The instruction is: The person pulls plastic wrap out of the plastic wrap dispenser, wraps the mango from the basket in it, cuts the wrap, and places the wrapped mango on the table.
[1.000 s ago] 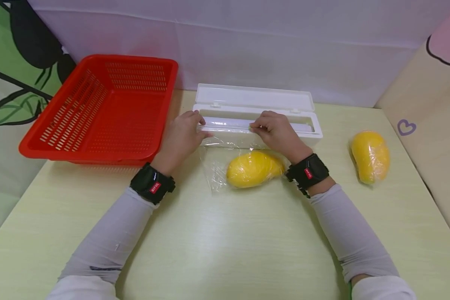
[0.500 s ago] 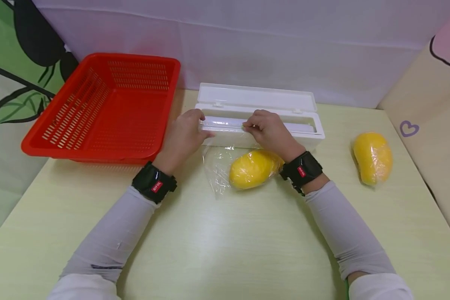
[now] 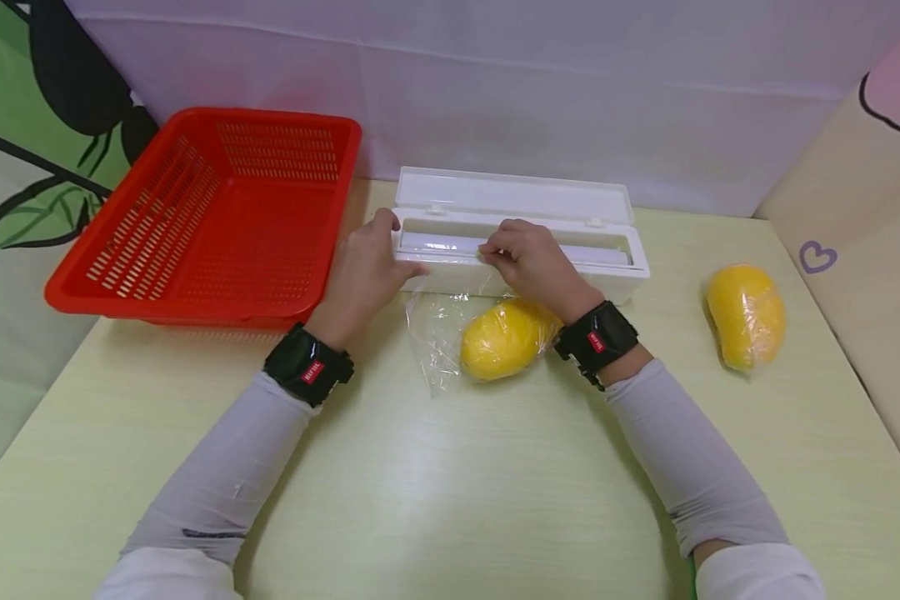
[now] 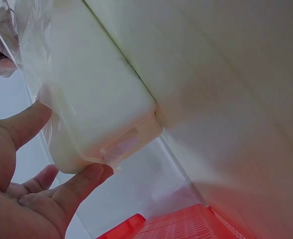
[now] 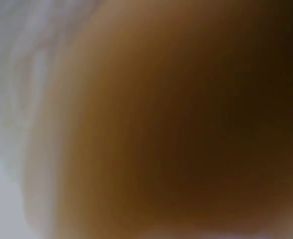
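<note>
**Both Hands at the Open Film Dispenser**

The white dispenser [image 3: 521, 237] stands on the counter [image 3: 450, 483] near the back wall, lid hinged open. A sheet of film [image 3: 438, 329] runs from its front edge down onto the counter and under a yellow mango [image 3: 504, 337], which lies just in front of the dispenser.

Left hand [image 3: 363, 275]: positioned at the left end of the dispenser. In the left wrist view the thumb [image 4: 22, 127] presses the film-covered front wall and a finger [image 4: 79, 184] touches the underside of the end corner; the fingers are nearly straight, bracing the box.

Right hand [image 3: 536, 267]: placed over the front rim, left of centre. The fingers [image 3: 498, 247] are curled and pinch the film at the slot. The right wrist view is blurred and shows no detail.

A second mango [image 3: 745, 315], wrapped in film, lies well apart on the right. A red basket [image 3: 210, 217] sits just left of the dispenser.
</note>
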The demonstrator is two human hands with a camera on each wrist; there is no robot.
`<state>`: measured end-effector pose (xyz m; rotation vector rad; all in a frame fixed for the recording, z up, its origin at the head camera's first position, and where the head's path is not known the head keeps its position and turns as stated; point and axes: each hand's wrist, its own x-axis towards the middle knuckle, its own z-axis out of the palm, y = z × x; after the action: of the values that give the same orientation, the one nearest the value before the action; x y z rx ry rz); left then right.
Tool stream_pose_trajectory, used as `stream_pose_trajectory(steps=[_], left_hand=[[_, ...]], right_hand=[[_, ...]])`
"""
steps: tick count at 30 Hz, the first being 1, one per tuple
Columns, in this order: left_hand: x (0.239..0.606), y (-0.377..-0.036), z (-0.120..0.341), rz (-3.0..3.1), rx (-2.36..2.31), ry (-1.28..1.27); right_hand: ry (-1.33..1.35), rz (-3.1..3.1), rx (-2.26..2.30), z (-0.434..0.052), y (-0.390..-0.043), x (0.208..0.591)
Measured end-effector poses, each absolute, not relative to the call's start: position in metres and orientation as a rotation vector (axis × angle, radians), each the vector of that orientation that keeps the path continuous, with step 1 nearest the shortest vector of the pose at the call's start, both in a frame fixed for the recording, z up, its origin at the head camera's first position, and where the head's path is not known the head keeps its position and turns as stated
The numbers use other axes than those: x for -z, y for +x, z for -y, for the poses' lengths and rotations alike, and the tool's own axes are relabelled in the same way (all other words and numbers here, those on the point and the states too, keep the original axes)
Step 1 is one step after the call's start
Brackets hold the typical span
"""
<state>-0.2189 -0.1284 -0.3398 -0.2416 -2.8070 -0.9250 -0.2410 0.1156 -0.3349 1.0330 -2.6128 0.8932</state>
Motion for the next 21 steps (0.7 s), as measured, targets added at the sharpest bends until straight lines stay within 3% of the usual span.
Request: stream_pose_trajectory(steps=[21], left_hand=[[0.3413, -0.2194, 0.1282, 2.797, 0.901, -0.279]], right_hand=[[1.068, 2.606, -0.876, -0.1074, -0.2433, 0.3346]])
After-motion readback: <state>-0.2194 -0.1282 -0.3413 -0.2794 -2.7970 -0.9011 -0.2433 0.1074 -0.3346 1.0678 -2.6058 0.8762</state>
